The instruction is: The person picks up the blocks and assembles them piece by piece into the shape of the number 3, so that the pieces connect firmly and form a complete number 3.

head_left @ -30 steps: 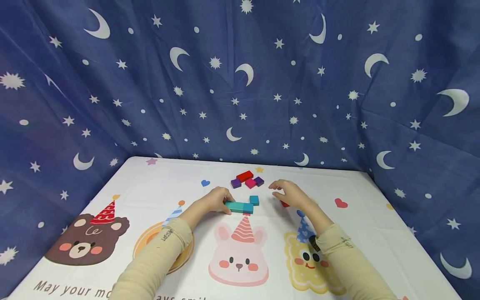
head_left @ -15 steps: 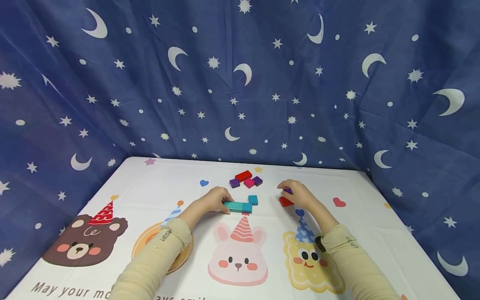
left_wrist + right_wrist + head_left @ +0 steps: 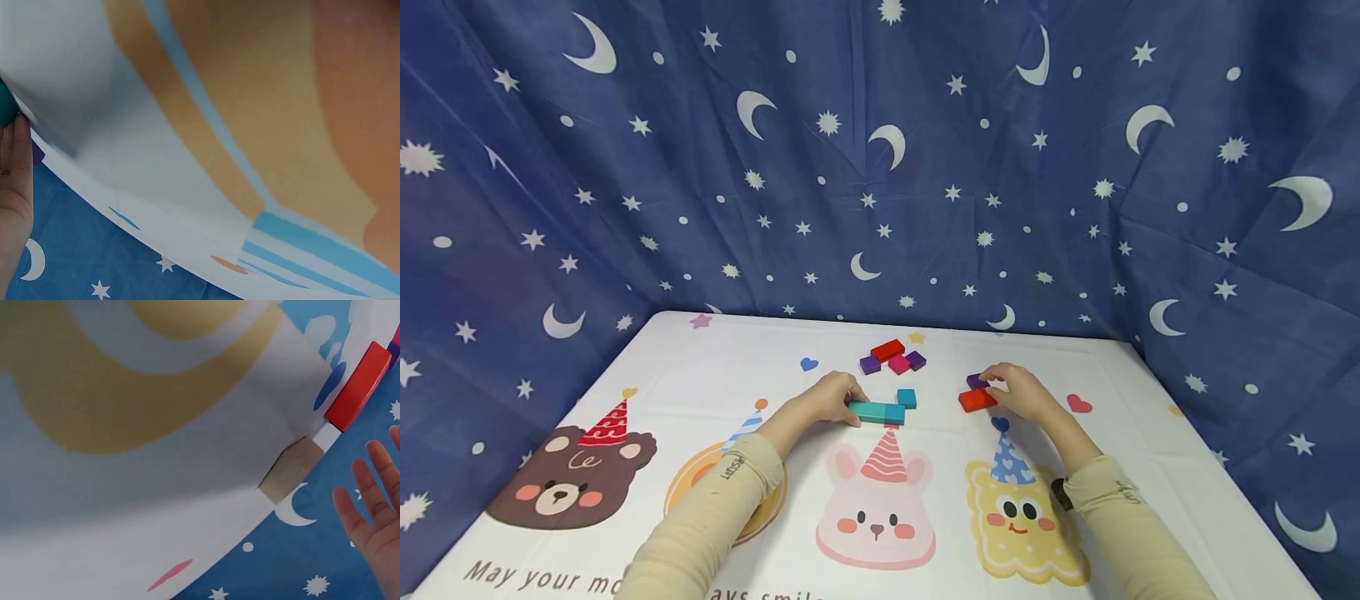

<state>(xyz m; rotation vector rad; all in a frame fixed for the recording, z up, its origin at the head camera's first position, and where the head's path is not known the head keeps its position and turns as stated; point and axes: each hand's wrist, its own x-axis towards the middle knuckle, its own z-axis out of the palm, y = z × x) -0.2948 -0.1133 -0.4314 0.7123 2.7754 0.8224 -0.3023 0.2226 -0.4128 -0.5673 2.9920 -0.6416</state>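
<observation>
My left hand (image 3: 833, 397) holds the left end of a long turquoise block (image 3: 871, 412), thumb in front and fingers behind. A darker teal block (image 3: 895, 414) sits against its right end, and a small teal block (image 3: 907, 398) lies just behind. In the left wrist view, only a green edge (image 3: 6, 106) shows by the fingers. My right hand (image 3: 1018, 392) hovers beside a red block (image 3: 977, 400) and a purple block (image 3: 977, 381) behind it. The right wrist view shows its fingers (image 3: 370, 487) spread and apart from the red block and a bare-wood-coloured piece (image 3: 292, 470).
Further back lie a red block (image 3: 888, 350), a pink block (image 3: 899, 364) and two purple blocks, one left (image 3: 870, 365) and one right (image 3: 916, 360). A printed white cloth (image 3: 775, 350) covers the table. A blue star-patterned curtain (image 3: 820, 208) hangs behind.
My right hand set the purple block behind the red one and drew slightly right, uncovering both. The left hand stays on the turquoise block.
</observation>
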